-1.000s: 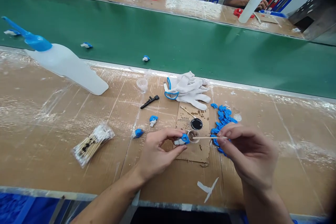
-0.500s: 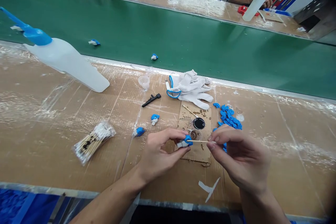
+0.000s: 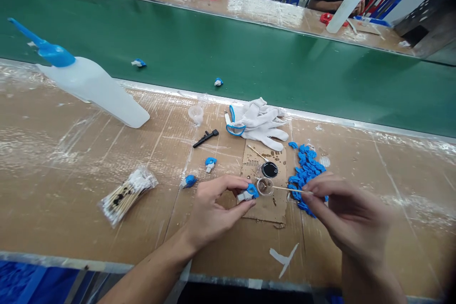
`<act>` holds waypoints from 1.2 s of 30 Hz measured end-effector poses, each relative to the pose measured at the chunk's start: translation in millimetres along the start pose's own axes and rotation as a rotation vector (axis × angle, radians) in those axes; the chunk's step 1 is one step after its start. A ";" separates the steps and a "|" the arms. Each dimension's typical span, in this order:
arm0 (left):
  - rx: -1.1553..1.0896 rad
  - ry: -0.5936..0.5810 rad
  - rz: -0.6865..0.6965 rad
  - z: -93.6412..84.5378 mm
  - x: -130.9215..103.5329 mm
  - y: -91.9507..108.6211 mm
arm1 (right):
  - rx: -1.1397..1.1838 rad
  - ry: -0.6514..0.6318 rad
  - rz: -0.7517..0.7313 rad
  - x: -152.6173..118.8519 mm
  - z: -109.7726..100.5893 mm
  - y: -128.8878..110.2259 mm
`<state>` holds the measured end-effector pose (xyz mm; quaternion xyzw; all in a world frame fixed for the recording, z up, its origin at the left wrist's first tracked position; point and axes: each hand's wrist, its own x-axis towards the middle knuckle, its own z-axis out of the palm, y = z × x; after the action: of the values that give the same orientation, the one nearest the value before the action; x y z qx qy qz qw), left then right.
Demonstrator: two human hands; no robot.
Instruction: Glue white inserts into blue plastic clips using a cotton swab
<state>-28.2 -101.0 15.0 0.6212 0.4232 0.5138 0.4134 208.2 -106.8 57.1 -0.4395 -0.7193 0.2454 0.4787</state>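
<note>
Pinching a blue-and-white piece (image 3: 249, 193) between thumb and fingers, the left hand (image 3: 219, 206) holds it just beside a small clear cup (image 3: 260, 191). The right hand (image 3: 347, 213) pinches a thin stick (image 3: 288, 189), its far end at the cup's rim; whether they touch is hard to tell. Brown shows through that cup, but liquid or cardboard (image 3: 263, 213) beneath is unclear. Just beyond it, a second cup (image 3: 262, 171) holds glossy black liquid (image 3: 270, 169). Blue pieces (image 3: 307, 175) lie heaped to the right on the bench (image 3: 221, 256). Well to the left, a clear plastic bag (image 3: 111, 219) contains cotton swabs (image 3: 126, 192); beyond it is a large whitish bottle (image 3: 103, 90) with a blue nozzle (image 3: 59, 55).
</note>
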 end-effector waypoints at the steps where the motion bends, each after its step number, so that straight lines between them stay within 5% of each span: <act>1: 0.005 -0.002 -0.001 -0.6 0.1 0.3 | -0.061 -0.072 -0.004 -1.1 0.2 4.1; 6: 0.030 -0.011 -0.041 -3.4 -1.8 -1.4 | -0.217 -0.350 -0.036 -8.5 -4.3 16.5; 12: 0.018 0.023 -0.105 -3.7 -4.7 -8.1 | -0.421 -0.017 0.133 -7.6 -61.1 44.1; 16: -0.035 0.032 -0.112 -1.5 -4.1 -6.9 | -0.780 -0.288 0.188 16.5 -62.6 73.6; 19: -0.067 0.033 -0.119 -0.7 -2.2 -6.6 | -0.844 -0.432 0.217 34.2 -49.4 86.1; 29: -0.204 0.024 -0.177 2.1 15.2 6.0 | -0.590 -0.225 0.209 30.8 -70.1 89.8; 33: -0.294 -0.016 -0.195 11.7 27.5 19.5 | -0.194 0.002 0.238 23.8 -68.2 63.3; 36: -0.396 -0.062 -0.176 22.7 33.3 26.6 | 0.061 0.051 0.188 16.9 -51.3 31.7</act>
<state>0.6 -79.2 46.9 0.5040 0.3539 0.5294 0.5835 264.6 -80.0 62.2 -0.4966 -0.6546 0.2998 0.4848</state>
